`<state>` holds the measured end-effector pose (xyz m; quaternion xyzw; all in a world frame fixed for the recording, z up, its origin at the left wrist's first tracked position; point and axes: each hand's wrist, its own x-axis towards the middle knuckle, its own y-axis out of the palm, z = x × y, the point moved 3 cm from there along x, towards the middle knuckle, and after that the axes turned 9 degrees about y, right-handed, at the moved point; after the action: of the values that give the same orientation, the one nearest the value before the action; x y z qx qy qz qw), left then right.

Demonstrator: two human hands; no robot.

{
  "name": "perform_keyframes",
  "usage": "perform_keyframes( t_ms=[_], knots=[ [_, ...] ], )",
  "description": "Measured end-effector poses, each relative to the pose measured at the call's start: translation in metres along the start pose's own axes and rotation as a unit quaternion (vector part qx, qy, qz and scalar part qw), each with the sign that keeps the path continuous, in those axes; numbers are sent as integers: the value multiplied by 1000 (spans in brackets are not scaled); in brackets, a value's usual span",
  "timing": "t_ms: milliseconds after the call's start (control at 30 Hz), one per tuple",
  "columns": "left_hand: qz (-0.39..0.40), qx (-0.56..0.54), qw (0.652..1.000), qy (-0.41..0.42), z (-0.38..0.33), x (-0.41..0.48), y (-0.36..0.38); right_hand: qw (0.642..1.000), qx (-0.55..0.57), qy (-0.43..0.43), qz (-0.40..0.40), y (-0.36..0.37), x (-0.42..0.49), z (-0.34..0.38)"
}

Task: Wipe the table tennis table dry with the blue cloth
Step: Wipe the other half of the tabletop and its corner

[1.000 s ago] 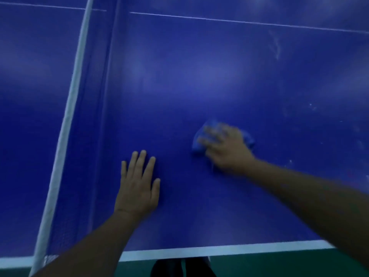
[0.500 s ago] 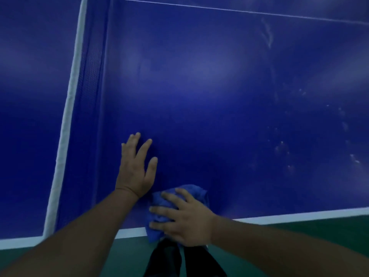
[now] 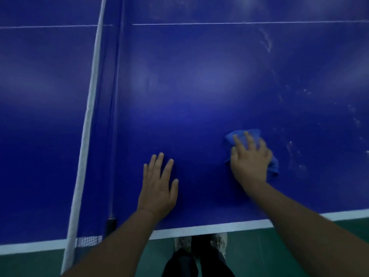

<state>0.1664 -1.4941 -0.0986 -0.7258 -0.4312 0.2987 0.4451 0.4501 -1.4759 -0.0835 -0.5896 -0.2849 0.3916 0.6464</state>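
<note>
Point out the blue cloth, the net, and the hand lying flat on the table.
blue cloth [image 3: 273, 167]: head view, its bunched lower corner.
net [image 3: 85, 136]: head view, its white top band.
left hand [image 3: 157, 188]: head view, back of the hand.

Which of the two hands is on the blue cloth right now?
The right hand: it presses on the blue cloth with spread fingers, while the left hand lies flat on the bare table, nearer the net.

One glossy dark-blue tabletop [image 3: 199, 86] is showing, along with one crumpled blue cloth [image 3: 233, 136], one white-taped mesh net [image 3: 87, 120], two bare hands, namely a left hand [image 3: 157, 188] and a right hand [image 3: 250, 162], and two pale shoes [image 3: 180, 243].
</note>
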Motion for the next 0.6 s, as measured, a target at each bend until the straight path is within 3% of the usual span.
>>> perform_keyframes(
  t_ms=[133,267,333,400,467,533,600],
  knots=[
    [-15,-50,998,-28,8,-4,-11,953,5,-299,38,24,-134,67],
    [1,14,999,-42,19,-24,-18,881,-33,-461,102,30,-170,64],
    [11,27,998,-63,25,-40,-20,893,-48,-440,77,31,-127,53],
    [24,19,995,-91,30,-58,-20,951,-31,-300,65,26,-69,45],
    [26,8,993,-115,31,-75,-20,984,-13,-174,44,14,-24,50],
    [3,-15,991,-130,31,-89,-21,994,-2,-99,42,8,1,76],
    [-28,-50,987,-147,29,-102,-24,995,6,-91,51,15,-7,116]
  ],
)
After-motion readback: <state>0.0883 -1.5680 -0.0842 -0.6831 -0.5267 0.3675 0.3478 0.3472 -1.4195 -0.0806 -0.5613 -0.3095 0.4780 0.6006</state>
